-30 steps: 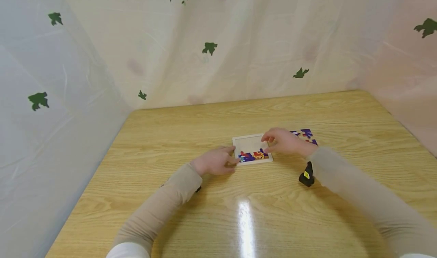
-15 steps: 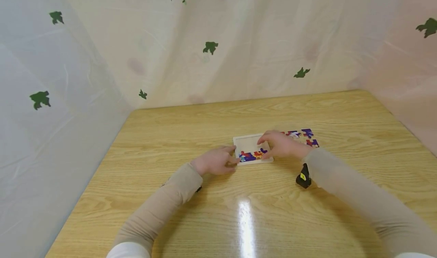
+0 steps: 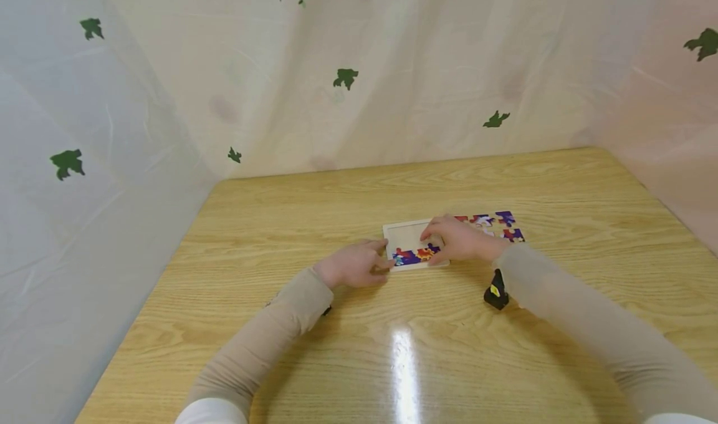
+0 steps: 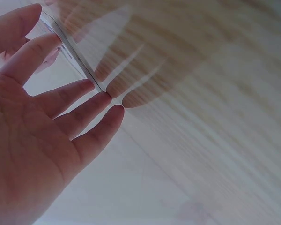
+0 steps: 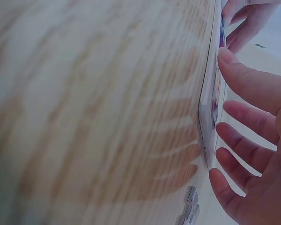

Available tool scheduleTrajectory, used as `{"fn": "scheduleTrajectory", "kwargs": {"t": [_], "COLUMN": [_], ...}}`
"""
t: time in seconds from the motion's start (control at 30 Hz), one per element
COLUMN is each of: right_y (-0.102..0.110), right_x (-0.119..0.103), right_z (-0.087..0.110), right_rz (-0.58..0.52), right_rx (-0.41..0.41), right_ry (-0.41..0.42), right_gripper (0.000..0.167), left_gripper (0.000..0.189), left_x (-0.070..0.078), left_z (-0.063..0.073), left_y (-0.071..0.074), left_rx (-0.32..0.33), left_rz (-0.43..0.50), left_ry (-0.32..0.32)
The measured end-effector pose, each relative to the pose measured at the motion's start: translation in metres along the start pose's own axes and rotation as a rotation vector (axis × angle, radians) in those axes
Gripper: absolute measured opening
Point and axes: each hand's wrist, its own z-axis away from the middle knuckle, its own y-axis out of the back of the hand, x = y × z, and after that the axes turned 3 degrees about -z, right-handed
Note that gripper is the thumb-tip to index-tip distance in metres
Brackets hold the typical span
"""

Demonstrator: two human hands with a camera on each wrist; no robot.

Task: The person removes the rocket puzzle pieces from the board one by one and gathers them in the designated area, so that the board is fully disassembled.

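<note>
A shallow white-rimmed puzzle tray (image 3: 415,267) lies on the table, with purple, red and orange jigsaw pieces (image 3: 408,259) along its near side and bare wood behind them. At its left rim rests my left hand (image 3: 356,266), thumb and fingertips touching the edge; the left wrist view has its other fingers loosely extended down to the tabletop. My right hand (image 3: 460,239) arches over the tray's right end and hides that part. In the right wrist view its thumb (image 5: 253,86) lies at the pieces' top, while the other fingers spread along the side, gripping nothing.
Several loose jigsaw pieces (image 3: 505,218) lie beyond and right of the right hand, partly covered by it. A black wrist camera (image 3: 496,292) hangs below the right cuff. Pale curtains with green leaf shapes surround the wooden table (image 3: 280,224) at back and sides.
My right hand has shifted slightly left and nearer over the tray, its thumb coming onto the near row of pieces. More loose pieces show behind it. The left hand stays put.
</note>
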Motion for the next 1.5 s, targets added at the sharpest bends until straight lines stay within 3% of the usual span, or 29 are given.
{"fn": "scheduleTrajectory", "kwargs": {"t": [0.37,0.7,0.8,1.07,1.5], "right_y": [-0.001,-0.002,-0.002,-0.003,-0.005], "right_x": [0.002,-0.001,-0.002,-0.004,-0.007], "right_z": [0.000,-0.003,-0.003,-0.005,-0.010], "right_rz": [0.000,0.005,-0.003,0.011,0.009], "right_rx": [-0.002,-0.028,-0.030,-0.020,-0.028], "right_ry": [0.011,-0.002,-0.012,-0.002,-0.045], "right_gripper": [0.032,0.025,0.023,0.023,0.024], "left_gripper": [0.040,0.040,0.041,0.046,0.057], "left_x": [-0.002,-0.003,-0.001,0.005,0.017], "left_z": [-0.001,0.000,-0.001,-0.006,-0.023], "left_y": [-0.001,-0.001,0.001,0.002,0.002], "left_rx": [0.022,0.026,0.025,0.062,-0.022], "left_rz": [0.015,0.045,0.008,-0.122,-0.166], "left_ry": [-0.022,-0.005,-0.016,-0.116,-0.135]}}
